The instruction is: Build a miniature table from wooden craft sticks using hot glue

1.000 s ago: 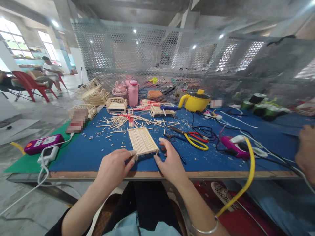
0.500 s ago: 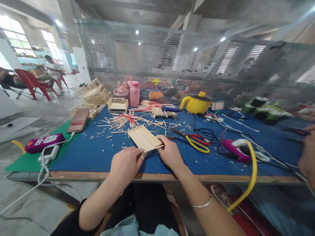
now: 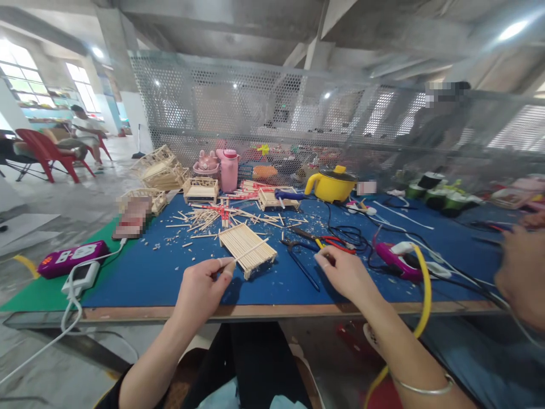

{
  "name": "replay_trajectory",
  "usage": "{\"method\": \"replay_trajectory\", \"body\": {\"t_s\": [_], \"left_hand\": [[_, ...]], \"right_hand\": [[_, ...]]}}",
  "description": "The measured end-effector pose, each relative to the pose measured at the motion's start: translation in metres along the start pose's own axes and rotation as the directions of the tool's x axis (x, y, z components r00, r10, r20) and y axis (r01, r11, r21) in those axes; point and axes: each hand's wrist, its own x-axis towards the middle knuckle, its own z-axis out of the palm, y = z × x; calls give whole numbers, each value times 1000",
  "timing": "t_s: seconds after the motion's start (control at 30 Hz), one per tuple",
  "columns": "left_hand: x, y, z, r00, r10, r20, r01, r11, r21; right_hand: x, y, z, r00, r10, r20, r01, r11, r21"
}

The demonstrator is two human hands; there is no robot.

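A small slatted wooden stick frame with short legs stands on the blue table mat in front of me. My left hand pinches a thin wooden stick, which slants across the top of the frame. My right hand is to the right of the frame, its fingers curled over the yellow handle of the red-and-yellow-handled pliers. That handle is mostly hidden under the hand. Dark-blue-handled nippers lie between the frame and my right hand.
Loose sticks and chips litter the mat behind the frame. Finished-looking miniature wooden beds, a pink bottle and a yellow pot stand further back. Cables and a purple power strip lie right. Another person's hand is at far right.
Both hands have let go of the frame, which now rests on the mat. A stick is now in my left hand. My right hand has moved right to the pliers.
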Motion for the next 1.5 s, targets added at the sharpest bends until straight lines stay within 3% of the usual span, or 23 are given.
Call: {"method": "replay_trajectory", "body": {"t_s": [0.13, 0.27, 0.37, 0.4, 0.47, 0.5, 0.53, 0.6, 0.67, 0.73, 0.83, 0.97, 1.03, 1.1, 1.2, 1.3, 1.37, 1.43, 1.5], "left_hand": [[12, 6, 5, 991, -121, 60, 129, 980, -154], [25, 7, 7, 969, -210, 133, 242, 917, -315], [30, 5, 7, 950, -263, 170, 311, 848, -429], [31, 6, 6, 945, -271, 185, 328, 815, -477], [32, 8, 7, 935, -281, 215, 354, 729, -586], [32, 10, 8, 932, -284, 226, 362, 678, -640], [32, 13, 9, 929, -286, 235, 367, 626, -688], [30, 21, 11, 926, -272, 261, 371, 541, -755], [26, 31, 13, 916, -223, 333, 401, 489, -775], [22, 40, 14, 872, -158, 464, 478, 483, -734], [19, 48, 17, 811, -92, 578, 536, 514, -670], [15, 54, 20, 833, -19, 554, 477, 533, -699], [12, 59, 22, 834, 51, 550, 436, 551, -712], [8, 64, 22, 833, 122, 540, 388, 566, -728], [4, 67, 22, 838, 135, 530, 358, 597, -718], [8, 60, 19, 897, -84, 435, 399, 581, -710], [13, 51, 18, 915, -249, 316, 402, 514, -758], [17, 43, 17, 921, -307, 241, 363, 447, -818], [19, 36, 19, 929, -283, 237, 340, 404, -849]], "right_hand": [[0, -21, 7, 979, -34, 200, 74, 978, -194], [5, -36, 16, 952, -56, 301, 152, 939, -309], [7, -36, 6, 980, 0, 198, 54, 962, -267], [6, -35, -1, 992, 22, 121, 0, 984, -179], [2, -35, -17, 996, 83, -22, -78, 983, 167], [-2, -36, -24, 992, 114, -50, -85, 916, 393], [-7, -40, -31, 990, 134, -38, -84, 789, 609], [-19, -51, -39, 990, 124, 65, -114, 444, 889], [-31, -66, -39, 982, 69, 176, -186, 172, 967], [-41, -81, -33, 967, 15, 254, -254, 10, 967], [-48, -96, -20, 950, -43, 310, -313, -141, 939], [-50, -106, -3, 973, -41, 227, -231, -216, 949], [-50, -109, 4, 966, -149, 213, -245, -238, 940], [-48, -110, 7, 922, -321, 215, -304, -263, 915], [-43, -107, 3, 892, -426, 154, -286, -264, 921], [-34, -94, -10, 928, -361, 94, -164, -168, 972], [-27, -80, -18, 957, -279, 79, -76, 19, 997], [-23, -65, -23, 969, -210, 132, -51, 351, 935], [-22, -56, -25, 959, -190, 211, -37, 652, 757]]}}
